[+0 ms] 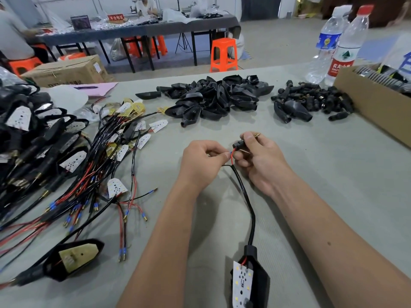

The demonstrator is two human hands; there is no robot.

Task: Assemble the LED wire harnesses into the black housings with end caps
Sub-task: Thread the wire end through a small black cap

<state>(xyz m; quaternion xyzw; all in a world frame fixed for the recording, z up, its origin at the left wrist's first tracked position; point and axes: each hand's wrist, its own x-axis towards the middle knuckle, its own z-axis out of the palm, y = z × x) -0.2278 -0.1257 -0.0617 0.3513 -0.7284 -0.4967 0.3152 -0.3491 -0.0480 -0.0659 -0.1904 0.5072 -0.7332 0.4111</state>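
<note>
Above the grey bench (311,196), right hand (260,156) gripped a small black plastic end cap (237,145) with a brass threaded tip, fingers curled round it. Left hand (202,161) pinched the thin red and blue wire ends (230,154) just beside the cap. Black cable (246,196) ran down to a black housing (255,283) holding a white LED board (241,283), resting near bench edge. Pile of black housings (213,96) lay beyond; loose harnesses (106,156) at left.

Both forearms bare to the frame edge — hands (233,161) ungloved, no rings.
</note>
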